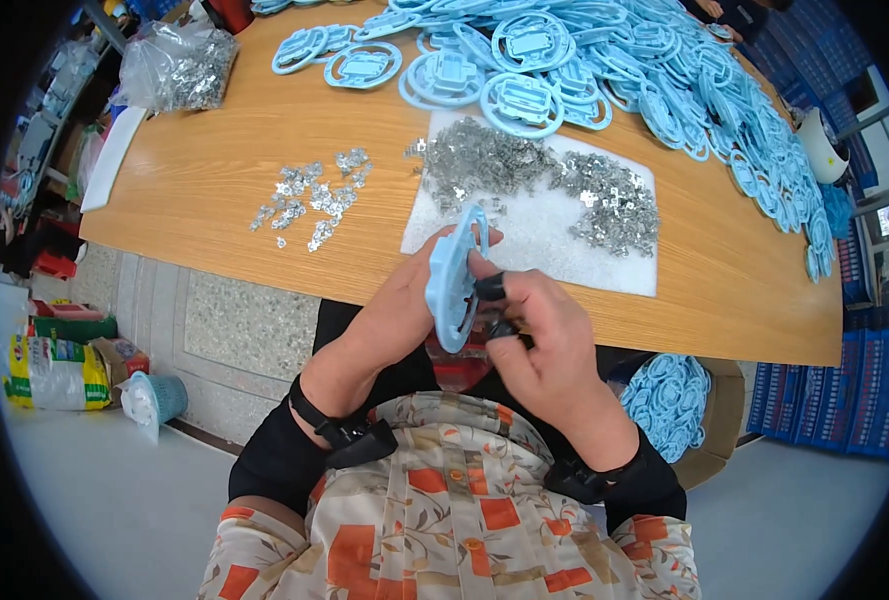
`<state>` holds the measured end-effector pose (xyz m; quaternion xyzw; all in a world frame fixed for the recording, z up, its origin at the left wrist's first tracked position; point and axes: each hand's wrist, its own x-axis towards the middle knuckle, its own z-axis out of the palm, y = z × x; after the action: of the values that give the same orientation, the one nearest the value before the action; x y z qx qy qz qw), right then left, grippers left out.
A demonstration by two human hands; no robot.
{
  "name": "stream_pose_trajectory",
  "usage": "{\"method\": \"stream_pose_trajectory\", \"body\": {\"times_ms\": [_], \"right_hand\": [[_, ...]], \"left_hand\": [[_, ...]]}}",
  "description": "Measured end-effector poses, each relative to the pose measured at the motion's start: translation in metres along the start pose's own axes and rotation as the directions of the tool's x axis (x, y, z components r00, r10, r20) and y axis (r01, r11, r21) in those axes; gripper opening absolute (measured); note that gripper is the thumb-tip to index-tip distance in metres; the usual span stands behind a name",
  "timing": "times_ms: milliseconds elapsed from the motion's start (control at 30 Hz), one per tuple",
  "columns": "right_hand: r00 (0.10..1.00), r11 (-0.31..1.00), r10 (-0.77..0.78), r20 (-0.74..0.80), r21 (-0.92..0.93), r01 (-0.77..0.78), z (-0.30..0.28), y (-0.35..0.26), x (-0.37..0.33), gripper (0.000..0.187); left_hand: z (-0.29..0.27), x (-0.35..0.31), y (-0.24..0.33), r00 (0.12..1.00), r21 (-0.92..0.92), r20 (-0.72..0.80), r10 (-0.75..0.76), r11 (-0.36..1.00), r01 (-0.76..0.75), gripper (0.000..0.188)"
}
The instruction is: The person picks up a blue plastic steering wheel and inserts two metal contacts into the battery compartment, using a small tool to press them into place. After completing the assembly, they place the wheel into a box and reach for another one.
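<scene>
In front of my body, over the table's near edge, my left hand (pixel 397 303) grips a light-blue oval plastic part (pixel 447 280), tilted up on its side. My right hand (pixel 557 350) has black covers on two fingertips. Its bent fingers come up against the part's inner face; anything pinched there is too small or hidden. Beyond my hands, small silver metal pieces lie in a heap (pixel 490 160) and a second heap (pixel 613 205) on a white foam sheet (pixel 535 255). More metal pieces (pixel 310 200) are scattered on the wood to the left.
Piled blue parts (pixel 555 60) cover the far and right side of the wooden table (pixel 205 190). A clear bag of metal pieces (pixel 180 70) sits far left. Below the table on the right stands a cardboard box (pixel 730 410) with blue parts; a blue basket (pixel 168 397) is at left.
</scene>
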<state>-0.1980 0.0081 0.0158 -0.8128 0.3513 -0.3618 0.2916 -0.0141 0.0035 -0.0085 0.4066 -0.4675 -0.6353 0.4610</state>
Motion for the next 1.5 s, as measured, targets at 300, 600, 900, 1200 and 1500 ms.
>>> {"method": "stream_pose_trajectory", "body": {"times_ms": [300,600,900,1200,1500], "right_hand": [[0.987,0.945,0.157,-0.033,0.296,-0.141,-0.006,-0.003,-0.012,0.053],[0.883,0.603,0.406,0.236,0.657,-0.452,-0.015,0.013,-0.025,0.031],[0.954,0.933,0.242,-0.179,-0.227,-0.279,-0.009,0.052,0.041,0.022],[0.994,0.874,0.097,0.041,-0.482,-0.066,0.001,0.053,0.064,0.022],[0.828,0.574,0.544,0.135,0.66,-0.484,0.006,0.048,0.045,0.012]], "left_hand": [[0.015,-0.004,0.001,0.999,-0.154,-0.05,-0.014,0.988,0.006,0.041],[-0.012,-0.022,0.013,0.991,0.153,0.134,-0.006,0.988,-0.015,0.04],[-0.031,-0.028,0.004,0.994,-0.093,-0.072,-0.085,0.993,0.078,0.025],[-0.028,-0.024,0.009,0.993,0.063,-0.08,-0.088,0.994,0.093,0.024],[-0.013,0.008,0.006,0.994,0.181,-0.099,-0.053,0.981,0.07,0.023]]}}
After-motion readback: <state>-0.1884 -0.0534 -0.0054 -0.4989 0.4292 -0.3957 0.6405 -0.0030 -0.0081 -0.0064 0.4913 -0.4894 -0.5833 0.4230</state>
